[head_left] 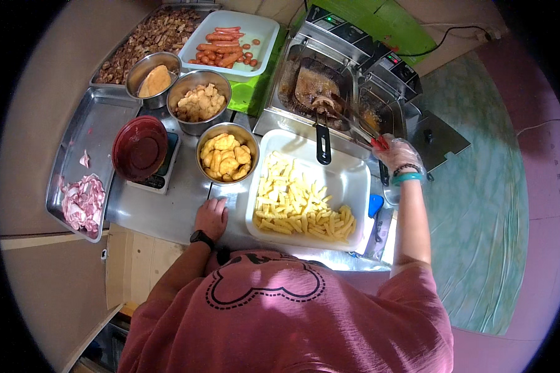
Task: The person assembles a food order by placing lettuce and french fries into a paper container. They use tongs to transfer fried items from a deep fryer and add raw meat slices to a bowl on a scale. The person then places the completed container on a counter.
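Observation:
In a clear plastic glove, my right hand (399, 154) closes around the red-gripped end of a pair of metal tongs (359, 128). The tongs reach over the left basin of the double fryer (270, 119), and their tips are at brown pieces of food (323, 103) in a fry basket (300, 69) in bubbling oil. That basket's black handle (323, 144) sticks out toward me. My left hand (211, 219) rests on the steel counter (186, 202), fingers laid flat and holding nothing, beside a white tub (253, 208) of pale cut fries (292, 196).
Steel bowls of yellow nuggets (227, 155), breaded pieces (197, 102) and an orange-brown patty (155, 81) stand at the left. A red bowl (139, 149) sits on a scale (162, 177). A tray (109, 102) holds raw meat. Sausages (221, 46) lie in a white tub farther back.

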### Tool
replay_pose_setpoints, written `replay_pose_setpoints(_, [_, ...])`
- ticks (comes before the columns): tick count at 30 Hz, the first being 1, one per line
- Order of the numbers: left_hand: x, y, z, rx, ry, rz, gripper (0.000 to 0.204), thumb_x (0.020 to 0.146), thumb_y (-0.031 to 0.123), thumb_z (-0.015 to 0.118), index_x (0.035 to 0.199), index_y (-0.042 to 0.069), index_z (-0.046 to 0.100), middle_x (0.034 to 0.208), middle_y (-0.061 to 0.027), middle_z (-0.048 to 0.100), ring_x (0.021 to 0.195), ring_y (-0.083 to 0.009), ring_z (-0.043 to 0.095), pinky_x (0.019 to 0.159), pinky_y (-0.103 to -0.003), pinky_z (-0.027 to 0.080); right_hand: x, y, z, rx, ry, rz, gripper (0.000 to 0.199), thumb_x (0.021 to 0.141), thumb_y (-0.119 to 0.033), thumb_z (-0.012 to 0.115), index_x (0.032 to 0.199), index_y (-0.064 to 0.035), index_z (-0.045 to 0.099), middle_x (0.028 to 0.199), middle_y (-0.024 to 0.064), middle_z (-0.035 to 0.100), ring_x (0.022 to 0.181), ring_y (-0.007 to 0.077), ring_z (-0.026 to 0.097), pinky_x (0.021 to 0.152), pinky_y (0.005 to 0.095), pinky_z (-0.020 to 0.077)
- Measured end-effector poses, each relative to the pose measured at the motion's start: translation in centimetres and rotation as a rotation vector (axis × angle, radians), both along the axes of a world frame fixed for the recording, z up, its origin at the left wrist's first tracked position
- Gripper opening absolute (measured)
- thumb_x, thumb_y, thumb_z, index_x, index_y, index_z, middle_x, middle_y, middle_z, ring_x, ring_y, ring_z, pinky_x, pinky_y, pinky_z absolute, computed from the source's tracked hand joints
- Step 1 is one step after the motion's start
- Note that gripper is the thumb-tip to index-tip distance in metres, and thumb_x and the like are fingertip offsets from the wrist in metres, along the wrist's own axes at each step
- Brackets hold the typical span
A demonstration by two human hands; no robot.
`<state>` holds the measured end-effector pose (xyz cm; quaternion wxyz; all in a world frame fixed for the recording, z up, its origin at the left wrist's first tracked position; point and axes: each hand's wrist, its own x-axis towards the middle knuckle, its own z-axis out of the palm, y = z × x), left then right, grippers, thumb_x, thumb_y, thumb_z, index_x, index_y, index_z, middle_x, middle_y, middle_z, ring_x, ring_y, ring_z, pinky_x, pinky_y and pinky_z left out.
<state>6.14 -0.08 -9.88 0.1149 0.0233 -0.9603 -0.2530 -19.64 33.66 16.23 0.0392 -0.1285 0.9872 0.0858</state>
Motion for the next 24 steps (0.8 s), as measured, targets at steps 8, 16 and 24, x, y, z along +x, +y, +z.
replay_pose_setpoints(8, [-0.1,0.0,0.1,0.011,-0.027,-0.014,0.027,0.079,0.017,0.051,0.103,0.005,0.054,0.087,-0.0107,0.052,0.085,-0.0279,0.051,0.073,-0.039,0.043,0.8,1.4,-1.4,-0.039,-0.008,-0.030,0.034,0.075,-0.030,0.060,0.105,-0.0126,0.055,0.096,0.0181,0.060,0.091,0.0342,0.057,0.076,0.0416,0.0459])
replay_pose_setpoints(16, [0.0,0.2,0.1,0.014,-0.023,0.005,0.028,0.078,0.016,0.051,0.104,0.005,0.053,0.088,-0.0104,0.052,0.086,-0.0277,0.051,0.074,-0.040,0.043,0.8,4.8,-0.6,-0.398,-0.233,-0.069,0.046,0.076,-0.029,0.064,0.111,-0.0014,0.054,0.092,0.0130,0.063,0.081,0.0202,0.060,0.075,0.0311,0.0466])
replay_pose_setpoints(24, [-0.1,0.1,-0.6,0.011,0.016,-0.020,0.027,0.077,0.016,0.051,0.102,0.005,0.054,0.084,-0.0106,0.052,0.082,-0.0283,0.052,0.072,-0.039,0.043,2.4,5.7,-4.4,-0.311,0.012,-0.107,0.044,0.075,-0.036,0.063,0.112,-0.0136,0.056,0.092,0.0174,0.062,0.084,0.0279,0.061,0.074,0.0350,0.0471])
